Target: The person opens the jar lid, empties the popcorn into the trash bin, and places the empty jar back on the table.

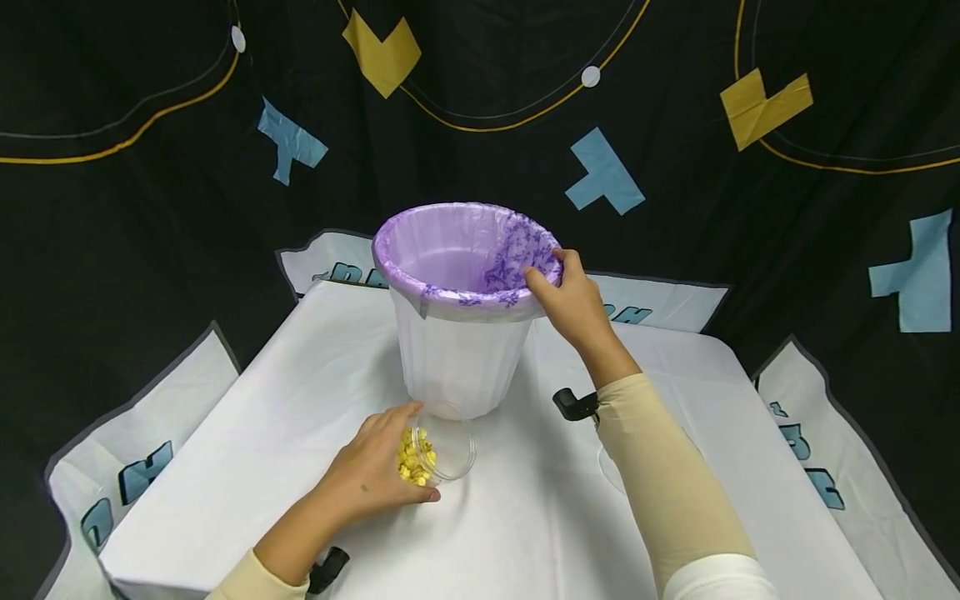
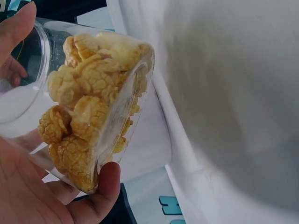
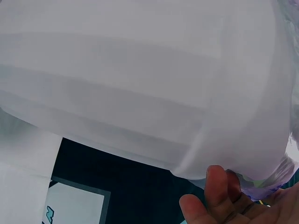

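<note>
A white waste bin [image 1: 465,358] stands on the table, lined with a purple patterned bag [image 1: 450,250] folded over its rim. My right hand [image 1: 573,300] grips the rim on the right, thumb inside and fingers outside; the right wrist view shows its fingers [image 3: 217,191] under the bin's wall. In front of the bin my left hand [image 1: 375,467] holds a clear plastic jar [image 1: 453,454] tilted on its side, its mouth toward the right. Yellow popcorn [image 2: 84,88] lies inside, near the jar's base. The left thumb and fingers curl round the jar.
A clear round lid [image 1: 611,471] lies on the white-covered table [image 1: 525,533], partly hidden by the right forearm. Behind the table hangs a black curtain [image 1: 480,167] with blue and gold tape pieces and yellow cords.
</note>
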Tool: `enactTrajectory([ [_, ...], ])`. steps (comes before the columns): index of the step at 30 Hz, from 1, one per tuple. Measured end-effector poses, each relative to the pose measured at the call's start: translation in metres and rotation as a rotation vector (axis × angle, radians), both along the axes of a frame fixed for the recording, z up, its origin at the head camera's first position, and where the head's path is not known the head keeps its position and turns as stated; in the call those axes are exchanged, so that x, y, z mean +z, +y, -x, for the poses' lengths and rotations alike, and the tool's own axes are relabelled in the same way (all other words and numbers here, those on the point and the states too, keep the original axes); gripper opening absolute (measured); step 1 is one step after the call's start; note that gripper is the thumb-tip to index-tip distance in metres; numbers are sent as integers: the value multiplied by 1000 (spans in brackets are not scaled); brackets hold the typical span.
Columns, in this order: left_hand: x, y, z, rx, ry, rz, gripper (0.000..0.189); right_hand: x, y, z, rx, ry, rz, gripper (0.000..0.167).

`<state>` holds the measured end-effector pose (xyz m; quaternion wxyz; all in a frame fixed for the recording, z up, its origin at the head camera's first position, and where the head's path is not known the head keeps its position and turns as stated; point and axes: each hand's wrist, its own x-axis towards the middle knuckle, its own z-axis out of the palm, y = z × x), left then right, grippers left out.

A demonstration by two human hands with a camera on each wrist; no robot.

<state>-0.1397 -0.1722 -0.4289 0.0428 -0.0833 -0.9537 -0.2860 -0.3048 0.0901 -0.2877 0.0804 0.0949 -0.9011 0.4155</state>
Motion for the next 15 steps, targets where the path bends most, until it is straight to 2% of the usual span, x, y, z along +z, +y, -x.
enactTrajectory([
  [9, 3, -20, -5, 51, 1, -20, 120, 1, -1, -2, 9, -6, 6, 85],
  [15, 6, -36, -9, 98, 26, -41, 121, 0, 0, -3, 12, -10, 19, 85],
])
